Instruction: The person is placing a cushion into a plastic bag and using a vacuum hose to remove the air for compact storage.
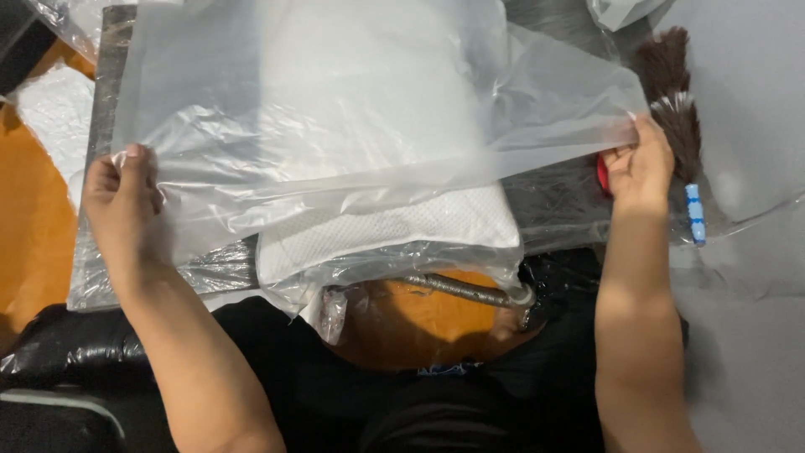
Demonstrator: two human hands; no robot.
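Left hand [122,197]: closed in a pinch on the left edge of the clear plastic bag [335,109], knuckles up, fingers curled tight on the film.
Right hand [641,164]: closed as well, gripping the right edge of the same bag, just beside the brush [675,109].
Clear plastic bag: stretched flat between both hands, held above the white textile [394,231], its lower edge folded over.
White textile: folded, with a fine dotted weave, lying under the film on the worktop [755,84], wrapped partly in another plastic layer.
Brush: dark bristles, blue and white handle, lying on the grey worktop, touching or nearly touching the right hand.
Metal hose [461,289]: ribbed, under the front edge of the textile, over an orange surface [25,210].
White foam sheet [54,109]: at far left, apart from the bag.
Step in hand, as judged: opening or spreading the bag over the textile.
Advice for doing well: keep even pull on both edges, so the thin film does not tear; hold the opening wide and level; keep the film away from the bristles at right.
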